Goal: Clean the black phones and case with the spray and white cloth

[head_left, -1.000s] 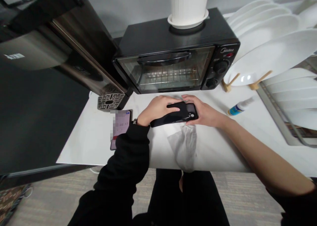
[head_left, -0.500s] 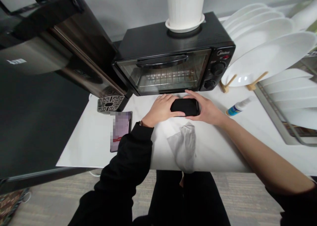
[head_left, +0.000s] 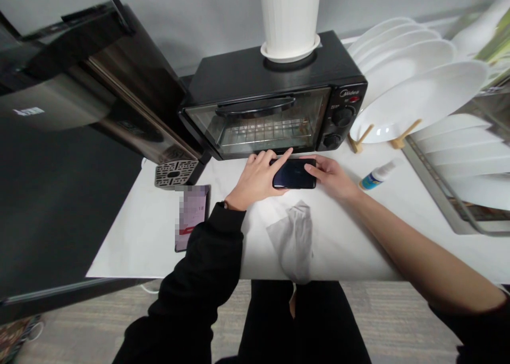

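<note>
A black smartphone (head_left: 294, 174) lies sideways between my two hands, its dark glossy face up, just in front of the oven. My left hand (head_left: 258, 179) is around its left end, with the index finger stretched along the upper edge. At the right end, my right hand (head_left: 330, 175) grips the phone, thumb over the face and fingers behind and beneath. A crumpled grey cloth (head_left: 295, 242) lies below the phone, hanging over the counter's front edge. To the right stands a small spray bottle (head_left: 376, 176) with a blue label.
Behind the hands sits a black toaster oven (head_left: 239, 79) bearing a white pot (head_left: 290, 18). A drink dispenser (head_left: 159, 103) and a second phone (head_left: 195, 215) are at the left. White plates in a wooden rack (head_left: 426, 95) and a dish tray (head_left: 442, 194) occupy the right of the white counter (head_left: 131, 236).
The left index finger has lifted off the phone's end and stretched out over its upper edge. My right thumb has moved onto the face. The phone's face now tilts more towards me.
</note>
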Tool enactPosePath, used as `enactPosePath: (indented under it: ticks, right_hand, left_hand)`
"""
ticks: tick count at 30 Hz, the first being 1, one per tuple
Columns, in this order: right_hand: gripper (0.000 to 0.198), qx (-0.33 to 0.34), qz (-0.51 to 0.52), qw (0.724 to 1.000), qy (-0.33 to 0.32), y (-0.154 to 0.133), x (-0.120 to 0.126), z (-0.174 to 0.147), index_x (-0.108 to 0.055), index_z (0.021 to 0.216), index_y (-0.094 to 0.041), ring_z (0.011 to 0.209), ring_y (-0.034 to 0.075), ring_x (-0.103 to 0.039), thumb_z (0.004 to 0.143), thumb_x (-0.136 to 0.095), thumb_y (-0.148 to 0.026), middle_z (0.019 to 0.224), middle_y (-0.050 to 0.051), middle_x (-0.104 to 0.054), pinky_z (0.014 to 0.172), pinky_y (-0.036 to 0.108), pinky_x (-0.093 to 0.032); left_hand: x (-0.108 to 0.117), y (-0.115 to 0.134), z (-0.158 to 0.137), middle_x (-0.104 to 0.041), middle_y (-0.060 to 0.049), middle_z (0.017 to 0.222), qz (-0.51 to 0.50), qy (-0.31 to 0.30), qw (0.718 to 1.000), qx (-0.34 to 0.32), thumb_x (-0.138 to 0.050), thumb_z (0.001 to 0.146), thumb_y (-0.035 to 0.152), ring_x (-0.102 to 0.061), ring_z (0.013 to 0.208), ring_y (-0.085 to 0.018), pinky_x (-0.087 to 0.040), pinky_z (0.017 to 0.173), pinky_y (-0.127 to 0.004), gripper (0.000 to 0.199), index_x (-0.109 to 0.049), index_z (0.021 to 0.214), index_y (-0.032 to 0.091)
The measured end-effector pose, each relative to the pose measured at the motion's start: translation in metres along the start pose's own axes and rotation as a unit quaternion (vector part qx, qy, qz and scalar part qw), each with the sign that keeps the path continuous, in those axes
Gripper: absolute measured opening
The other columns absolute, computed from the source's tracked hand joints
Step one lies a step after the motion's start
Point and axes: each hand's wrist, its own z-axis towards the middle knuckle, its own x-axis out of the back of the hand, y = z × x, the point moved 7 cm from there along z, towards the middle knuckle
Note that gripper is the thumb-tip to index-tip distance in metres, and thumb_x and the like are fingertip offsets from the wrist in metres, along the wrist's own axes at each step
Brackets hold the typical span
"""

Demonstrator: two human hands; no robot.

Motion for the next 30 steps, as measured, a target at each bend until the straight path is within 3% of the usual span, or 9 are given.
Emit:
enactPosePath:
  ticks: [3,6,11,13,15,17,21,25,30]
  right_hand:
    - [0.053,-0.015,0.054,0.998,0.0,0.001,-0.002,-0.001,-0.074,0.117,-0.025,0.091,0.024,-0.072,0.077,-0.087,-0.057,0.102,0.005,-0.078,0.085,0.04,-0.059]
    - [0.052,-0.032,0.086,0.996,0.01,0.0,-0.002,-0.003,-0.075,0.117,-0.024,0.094,0.024,-0.072,0.076,-0.089,-0.053,0.104,0.005,-0.079,0.086,0.04,-0.059]
    - [0.049,-0.024,0.09,0.996,0.012,-0.004,-0.004,-0.002,-0.074,0.118,-0.026,0.09,0.022,-0.072,0.078,-0.086,-0.052,0.1,0.004,-0.078,0.08,0.037,-0.06]
    - [0.048,-0.013,0.083,0.996,0.037,-0.003,-0.001,-0.001,-0.072,0.118,-0.027,0.089,0.023,-0.072,0.08,-0.083,-0.054,0.099,0.003,-0.077,0.08,0.039,-0.061]
    - [0.046,-0.01,0.077,0.995,0.063,-0.002,0.001,-0.001,-0.07,0.117,-0.028,0.095,0.025,-0.073,0.082,-0.079,-0.057,0.104,0.003,-0.077,0.085,0.042,-0.061]
    - [0.044,-0.02,0.075,0.995,0.069,0.001,0.001,-0.002,-0.067,0.118,-0.029,0.102,0.026,-0.073,0.084,-0.076,-0.057,0.112,0.003,-0.076,0.091,0.044,-0.061]
    - [0.05,-0.029,0.068,0.996,0.048,-0.001,-0.003,-0.003,-0.063,0.123,-0.029,0.111,0.027,-0.071,0.079,-0.08,-0.044,0.121,0.003,-0.074,0.098,0.047,-0.059]
    - [0.068,-0.008,0.078,0.997,0.01,-0.008,-0.006,-0.005,-0.057,0.131,-0.03,0.119,0.028,-0.069,0.069,-0.083,-0.03,0.131,0.004,-0.072,0.107,0.051,-0.054]
    - [0.08,0.018,0.035,0.993,-0.112,-0.015,-0.02,-0.009,-0.051,0.142,-0.03,0.133,0.029,-0.062,0.072,-0.087,-0.036,0.149,0.008,-0.063,0.116,0.052,-0.048]
  left_hand:
    - [0.005,-0.006,0.0,-0.057,-0.014,0.132,-0.033,0.036,0.999,0.002,-0.072,0.085,0.069,-0.053,0.122,-0.035,-0.035,0.105,-0.048,0.097,-0.038,0.164,0.024]
    - [0.012,-0.017,-0.001,-0.06,-0.013,0.132,-0.136,0.1,0.985,0.046,-0.053,0.102,0.058,-0.058,0.121,-0.028,-0.042,0.104,-0.041,0.065,-0.052,0.154,0.02]
    - [0.011,-0.049,-0.011,-0.072,-0.006,0.103,-0.282,0.216,0.912,0.204,-0.048,0.106,0.054,-0.068,0.099,-0.021,-0.05,0.094,-0.033,0.042,-0.07,0.11,0.019]
    - [-0.003,-0.056,-0.017,-0.068,-0.003,0.079,-0.377,0.19,0.869,0.257,-0.042,0.105,0.064,-0.067,0.077,-0.019,-0.052,0.076,-0.031,0.053,-0.069,0.093,0.02]
    - [-0.018,-0.057,-0.022,-0.053,0.0,0.056,-0.46,0.139,0.825,0.297,-0.037,0.101,0.076,-0.054,0.052,-0.016,-0.044,0.054,-0.029,0.065,-0.062,0.076,0.021]
    - [-0.023,-0.053,-0.027,-0.043,0.003,0.05,-0.497,0.128,0.799,0.313,-0.042,0.094,0.084,-0.042,0.043,-0.013,-0.034,0.044,-0.028,0.067,-0.058,0.071,0.022]
    - [-0.017,-0.048,-0.029,-0.044,0.004,0.056,-0.489,0.181,0.798,0.302,-0.053,0.09,0.082,-0.042,0.049,-0.012,-0.034,0.045,-0.025,0.061,-0.06,0.079,0.022]
    - [-0.017,-0.051,-0.03,-0.048,0.003,0.059,-0.483,0.186,0.793,0.32,-0.051,0.096,0.074,-0.047,0.053,-0.013,-0.041,0.049,-0.025,0.056,-0.06,0.079,0.022]
    - [-0.004,-0.058,-0.031,-0.072,-0.004,0.087,-0.402,0.211,0.836,0.307,-0.048,0.104,0.057,-0.065,0.086,-0.02,-0.052,0.082,-0.03,0.046,-0.066,0.088,0.018]
